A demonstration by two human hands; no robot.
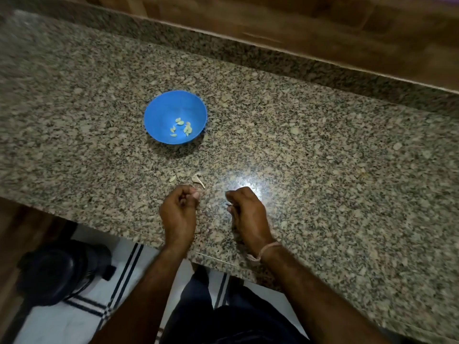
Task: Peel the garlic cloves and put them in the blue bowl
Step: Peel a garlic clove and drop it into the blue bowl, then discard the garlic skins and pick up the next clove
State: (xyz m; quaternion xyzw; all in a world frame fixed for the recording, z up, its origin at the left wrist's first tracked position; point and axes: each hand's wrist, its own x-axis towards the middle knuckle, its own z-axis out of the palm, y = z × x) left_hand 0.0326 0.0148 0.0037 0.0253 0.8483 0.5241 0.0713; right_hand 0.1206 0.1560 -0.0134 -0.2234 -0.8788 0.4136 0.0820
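Note:
A blue bowl (159,112) stands on the speckled granite counter (323,157) and holds several pale peeled garlic cloves (180,126). Nearer to me, a small loose clove (172,179) and a scrap of papery garlic skin (198,180) lie on the stone. Just below the skin, my left hand (179,209) is curled with its fingertips pinched together; something small may be in them, but it is hidden. To its right, my right hand (247,214) is closed too, pinching a thin dark sliver (228,204) that I cannot identify.
The counter's front edge (139,238) runs diagonally just under my wrists. A wooden backing (323,26) rises behind the counter. On the tiled floor at lower left stands a dark round appliance (59,269).

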